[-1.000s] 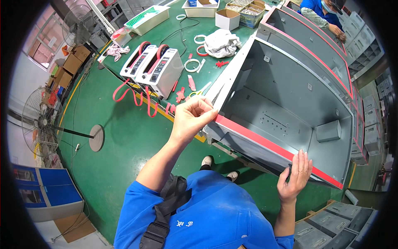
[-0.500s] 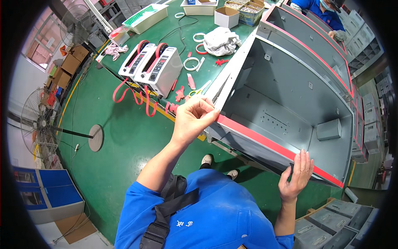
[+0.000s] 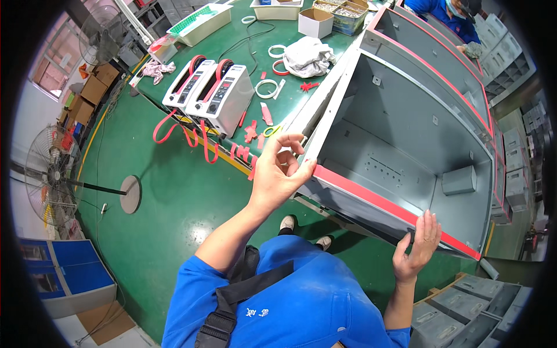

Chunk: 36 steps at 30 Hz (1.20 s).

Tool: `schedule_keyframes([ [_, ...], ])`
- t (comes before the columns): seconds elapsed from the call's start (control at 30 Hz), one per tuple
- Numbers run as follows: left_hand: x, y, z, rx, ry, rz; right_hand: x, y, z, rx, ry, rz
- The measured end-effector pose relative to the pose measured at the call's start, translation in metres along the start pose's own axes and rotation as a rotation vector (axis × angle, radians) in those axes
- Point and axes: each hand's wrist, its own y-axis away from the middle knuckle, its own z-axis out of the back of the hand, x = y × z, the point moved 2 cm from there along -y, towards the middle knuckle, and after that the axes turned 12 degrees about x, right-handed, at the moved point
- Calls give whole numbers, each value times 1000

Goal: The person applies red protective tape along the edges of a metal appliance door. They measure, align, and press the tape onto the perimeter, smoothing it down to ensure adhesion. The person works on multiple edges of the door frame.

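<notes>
A grey sheet-metal box (image 3: 400, 116) lies in front of me with its hollow side up. Along its near edge runs a strip of red tape (image 3: 371, 198). My left hand (image 3: 272, 181) is at the left end of that edge; its thumb touches the tape end, while the other fingers curl loosely apart from the thumb. Flat against the right part of the same edge rests my right hand (image 3: 418, 246), fingers stretched out and nothing held. The tape appears to lie along the edge between both hands.
Two white tape dispensers (image 3: 223, 100) with red tape hanging off stand at the table's left edge. Scissors (image 3: 271, 131), tape rolls (image 3: 267, 89) and a white cloth (image 3: 309, 57) lie nearby. More grey boxes (image 3: 432, 55) line up beyond, where another person (image 3: 438, 11) works.
My left thumb and fingers have come apart from their pinch, and the hand has shifted slightly right along the corner. My right hand stays at the edge.
</notes>
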Motion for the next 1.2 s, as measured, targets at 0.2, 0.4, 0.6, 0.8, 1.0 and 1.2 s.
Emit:
schedule_keyframes([
  [0.2, 16, 0, 8, -15, 330, 103, 21, -11, -2, 30, 28, -5],
  [0.4, 45, 10, 31, -109, 343, 176, 94, -64, -22, 56, -44, 190],
  [0.6, 43, 8, 32, -82, 189, 98, 156, -108, -46, 6, -218, 320],
  [0.8, 18, -3, 36, 95, -285, -387, 138, -91, -36, -83, -229, 209],
  [1.0, 3, -74, 10, 610, -281, -707, 24, -15, -8, -125, -66, -97],
  [1.2, 1, -96, -23, 747, -392, -783, -143, 83, 27, -332, 277, -735],
])
